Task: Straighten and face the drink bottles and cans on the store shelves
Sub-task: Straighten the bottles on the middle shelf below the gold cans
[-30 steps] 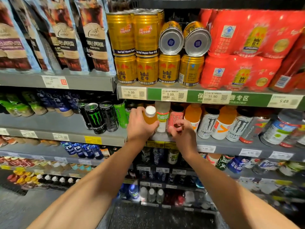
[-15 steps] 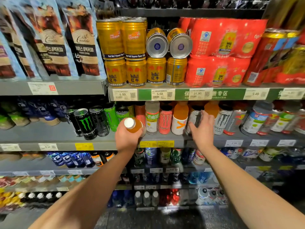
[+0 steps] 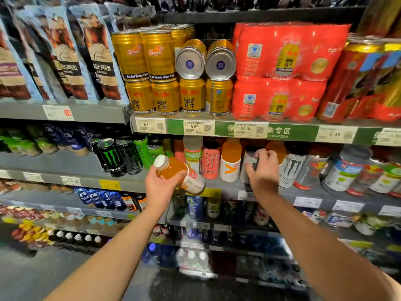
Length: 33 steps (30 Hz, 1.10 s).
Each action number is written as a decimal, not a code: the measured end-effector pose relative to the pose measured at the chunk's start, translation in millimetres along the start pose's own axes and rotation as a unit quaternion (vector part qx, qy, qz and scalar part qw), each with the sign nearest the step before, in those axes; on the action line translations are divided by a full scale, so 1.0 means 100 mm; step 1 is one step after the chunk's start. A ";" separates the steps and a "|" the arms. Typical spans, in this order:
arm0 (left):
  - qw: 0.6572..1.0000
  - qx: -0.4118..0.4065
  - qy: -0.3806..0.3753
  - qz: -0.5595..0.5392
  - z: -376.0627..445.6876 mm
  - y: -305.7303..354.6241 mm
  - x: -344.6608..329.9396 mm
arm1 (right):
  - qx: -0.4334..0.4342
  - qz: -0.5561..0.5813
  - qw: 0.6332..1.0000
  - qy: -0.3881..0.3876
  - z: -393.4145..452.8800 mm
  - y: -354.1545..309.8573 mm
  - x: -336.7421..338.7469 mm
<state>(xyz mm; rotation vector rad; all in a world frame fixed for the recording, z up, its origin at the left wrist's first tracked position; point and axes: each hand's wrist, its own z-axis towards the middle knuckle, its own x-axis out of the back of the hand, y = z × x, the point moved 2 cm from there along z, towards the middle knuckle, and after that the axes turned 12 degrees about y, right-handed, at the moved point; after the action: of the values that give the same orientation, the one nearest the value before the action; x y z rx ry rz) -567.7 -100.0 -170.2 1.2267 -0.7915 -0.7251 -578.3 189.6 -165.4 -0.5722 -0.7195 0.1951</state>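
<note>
My left hand point(image 3: 159, 189) holds an orange drink bottle point(image 3: 175, 170) with a white cap, tilted so the cap points up and left, in front of the middle shelf point(image 3: 121, 184). My right hand point(image 3: 263, 170) is closed on a silver Monster can point(image 3: 249, 161) standing on that shelf. Beside it stand an orange-and-white bottle point(image 3: 230, 161), a pink Monster can point(image 3: 210, 160) and a white Monster can point(image 3: 291, 168). Black and green Monster cans point(image 3: 111, 157) stand further left.
Gold Red Bull cans point(image 3: 165, 96) fill the shelf above, two of them point(image 3: 205, 61) lying on their sides, next to red multipacks point(image 3: 280, 68). Coffee pouches point(image 3: 95, 57) hang upper left. Lower shelves hold more bottles. Price tags line the shelf edges.
My left hand has pulled the orange bottle off the shelf and tipped it sideways. My right hand moved right from the pink can and closed on the silver Monster can.
</note>
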 end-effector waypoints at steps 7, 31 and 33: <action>0.999 -0.009 -0.045 -0.016 -0.42 0.02 -0.33 | -0.050 0.111 0.992 -0.017 -0.05 0.20 0.06; 0.990 -0.081 -0.107 0.036 -0.87 0.51 -1.67 | -0.139 0.238 0.958 0.079 -0.16 0.80 0.86; 0.988 -0.117 -0.087 0.058 -0.93 0.58 -1.78 | -0.153 0.250 0.953 0.073 -0.15 0.93 0.95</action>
<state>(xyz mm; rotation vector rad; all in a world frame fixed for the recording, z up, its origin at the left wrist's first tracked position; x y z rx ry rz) -582.6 108.1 -150.4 0.9067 -0.8869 -0.8137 -495.7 294.5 -171.9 -1.0523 -0.4496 0.5117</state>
